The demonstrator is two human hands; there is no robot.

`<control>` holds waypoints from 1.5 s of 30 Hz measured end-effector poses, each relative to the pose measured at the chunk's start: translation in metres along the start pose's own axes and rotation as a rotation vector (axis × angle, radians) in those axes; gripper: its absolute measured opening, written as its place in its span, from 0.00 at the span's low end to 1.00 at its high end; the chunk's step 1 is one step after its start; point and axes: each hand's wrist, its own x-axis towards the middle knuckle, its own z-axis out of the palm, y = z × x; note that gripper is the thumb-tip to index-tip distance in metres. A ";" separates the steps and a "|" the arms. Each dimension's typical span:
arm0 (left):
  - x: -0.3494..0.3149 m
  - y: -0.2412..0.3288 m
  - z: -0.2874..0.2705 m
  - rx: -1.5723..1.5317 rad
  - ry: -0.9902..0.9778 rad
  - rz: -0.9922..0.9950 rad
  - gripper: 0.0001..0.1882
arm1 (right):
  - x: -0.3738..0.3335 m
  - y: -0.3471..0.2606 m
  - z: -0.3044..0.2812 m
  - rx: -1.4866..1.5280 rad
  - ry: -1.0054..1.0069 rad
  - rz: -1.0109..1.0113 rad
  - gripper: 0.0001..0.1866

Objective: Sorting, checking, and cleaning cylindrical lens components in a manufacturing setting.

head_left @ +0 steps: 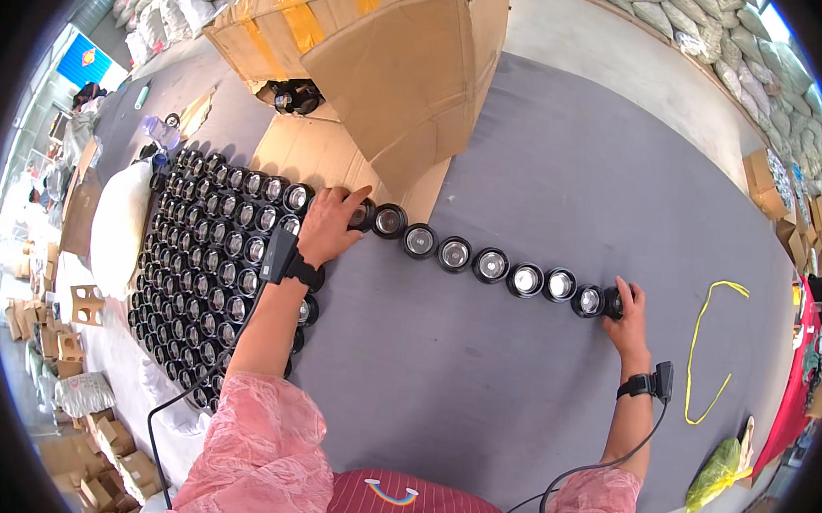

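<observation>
A slanting row of round black cup-like pieces [454, 253] with shiny silvery insides stretches across the grey tabletop between my hands. My left hand [330, 227] is closed around the black cup-like piece [362, 216] at the left end, thumb on the near side and fingers on the far side. At the right end, my right hand [630, 323] has its fingers bent round the last black cup-like piece [614, 303], which it partly hides. Left of my left hand stands a dense block of the same pieces [213, 266], set in close rows; my left forearm covers part of it.
A large open cardboard box [392, 68] with yellow tape stands beyond the row on the grey table [442, 377]. A white sack [119, 225] lies at the left. On the right are a yellow strap [694, 351] and a green bag [715, 476]. Cables trail from both wrists.
</observation>
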 end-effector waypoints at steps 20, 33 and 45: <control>0.010 0.003 0.088 -0.425 0.155 -0.025 0.57 | -0.008 -0.054 0.026 0.058 0.104 -0.119 0.48; 0.001 0.010 0.076 -0.493 0.240 0.093 0.41 | -0.015 -0.042 0.041 0.193 0.122 -0.108 0.53; -0.005 0.020 0.069 -0.417 0.150 -0.034 0.43 | -0.019 -0.024 0.051 0.096 0.271 -0.200 0.49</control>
